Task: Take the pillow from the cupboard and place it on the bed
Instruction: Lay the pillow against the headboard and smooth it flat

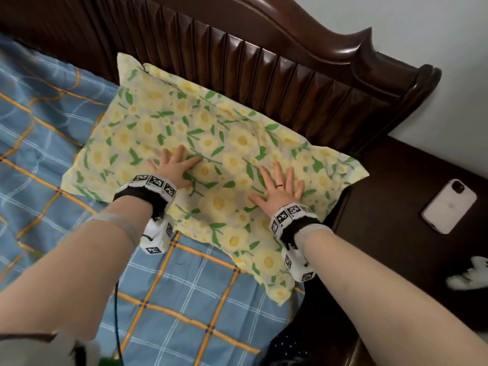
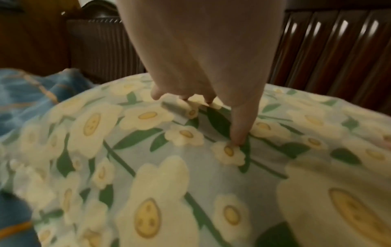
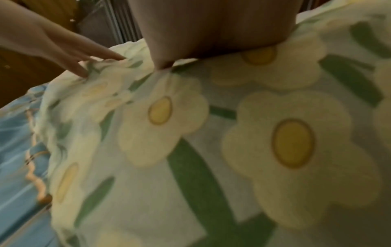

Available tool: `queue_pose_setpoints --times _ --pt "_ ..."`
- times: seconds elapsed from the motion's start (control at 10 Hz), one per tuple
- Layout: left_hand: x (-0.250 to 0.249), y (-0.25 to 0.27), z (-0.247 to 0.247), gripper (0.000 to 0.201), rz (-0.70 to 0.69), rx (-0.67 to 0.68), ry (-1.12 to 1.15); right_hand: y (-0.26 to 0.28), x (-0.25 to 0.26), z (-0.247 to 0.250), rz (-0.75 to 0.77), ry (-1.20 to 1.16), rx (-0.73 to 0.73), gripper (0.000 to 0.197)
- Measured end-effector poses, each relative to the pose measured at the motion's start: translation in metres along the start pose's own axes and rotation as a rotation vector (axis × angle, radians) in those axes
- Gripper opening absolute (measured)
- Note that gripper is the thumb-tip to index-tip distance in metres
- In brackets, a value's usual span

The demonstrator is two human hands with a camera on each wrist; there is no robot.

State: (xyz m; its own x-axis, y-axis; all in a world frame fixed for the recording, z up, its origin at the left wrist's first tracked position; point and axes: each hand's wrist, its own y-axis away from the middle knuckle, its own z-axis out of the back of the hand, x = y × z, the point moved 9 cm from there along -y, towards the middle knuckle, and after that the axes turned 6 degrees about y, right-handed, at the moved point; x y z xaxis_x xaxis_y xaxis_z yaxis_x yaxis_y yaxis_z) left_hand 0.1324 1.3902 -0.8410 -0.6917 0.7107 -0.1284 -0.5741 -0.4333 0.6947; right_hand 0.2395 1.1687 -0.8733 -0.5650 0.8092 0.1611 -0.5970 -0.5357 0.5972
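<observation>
Lower frame, head view: both forearms reaching up from the bottom corners, each with a wrist band [image 1: 154, 184] of black-and-white square markers; patterns only, no readable characters.

Centre frame: left hand [image 1: 173, 165] and right hand [image 1: 280, 190] flat on the pillow [image 1: 211, 138], fingers spread and straight, pressing down, gripping nothing. Ring on one right finger. Confirmed in the left wrist view: fingertips [image 2: 238, 138] touching the floral cover, not curled round it. Right wrist view blurred; palm apparently resting on the fabric, finger detail hard to make out.

Pillow position: lying flat on the bed [image 1: 184, 299], on the blue checked sheet, far long edge against the dark wooden headboard [image 1: 290, 75], right corner at the bed's edge.

Task status, as a judgement: pickup from the cupboard and placement done; cupboard not in view. Remaining: probably only smoothing and release.

Right of frame: phone [image 1: 449, 206] face down on the dark bedside table [image 1: 396, 180]; no logo or text legible on it.

No brand, label or writing readable anywhere.
</observation>
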Motion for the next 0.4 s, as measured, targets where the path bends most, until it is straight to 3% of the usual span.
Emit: queue_pose_setpoints --times 0.1,0.2,0.3,0.4 --pt "0.007 0.007 0.0 0.072 0.034 -0.03 0.033 0.001 -0.001 0.005 -0.029 -0.019 0.122 0.078" --pt "0.014 0.029 0.003 0.067 0.038 -0.063 -0.033 0.013 0.01 0.038 0.023 -0.215 0.141 0.071" --pt "0.02 0.057 0.006 0.064 0.003 -0.075 -0.125 0.085 0.027 0.131 0.281 -0.65 -0.131 0.052" --pt "0.027 0.086 0.011 0.061 -0.024 -0.109 -0.13 0.239 0.02 0.242 0.593 -0.813 -0.543 0.024"
